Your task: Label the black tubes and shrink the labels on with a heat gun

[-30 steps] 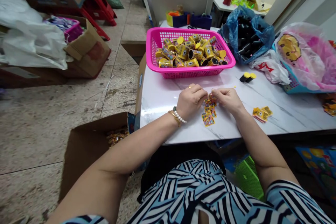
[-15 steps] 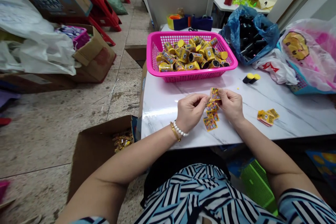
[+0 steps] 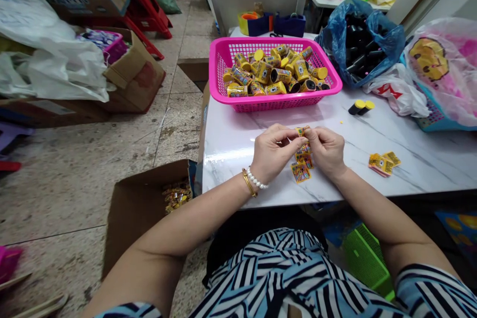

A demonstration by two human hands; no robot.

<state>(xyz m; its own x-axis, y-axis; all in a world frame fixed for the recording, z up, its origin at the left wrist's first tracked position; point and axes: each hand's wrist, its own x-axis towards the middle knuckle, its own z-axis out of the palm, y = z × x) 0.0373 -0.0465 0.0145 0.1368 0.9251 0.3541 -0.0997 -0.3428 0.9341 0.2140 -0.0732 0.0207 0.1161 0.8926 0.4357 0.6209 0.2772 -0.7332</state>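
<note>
Between my two hands, over the white marble-patterned table, is a small yellow printed label sleeve. My left hand pinches its left side with thumb and forefinger. Its right edge is in the closed fingers of my right hand. The fingers cover much of the sleeve. Several more yellow label sleeves lie in a row on the table just below. A small stack of labels rests farther right. Two black tubes with yellow caps stand behind my right hand.
A pink basket full of yellow-labelled tubes stands behind my hands. To its right are a blue bag of black tubes and a white plastic bag. Tape dispensers sit at the back. An open carton is left of the table.
Both hands have come closer together on the label sleeve, and my left fingers now cover more of it. The view has shifted slightly.
</note>
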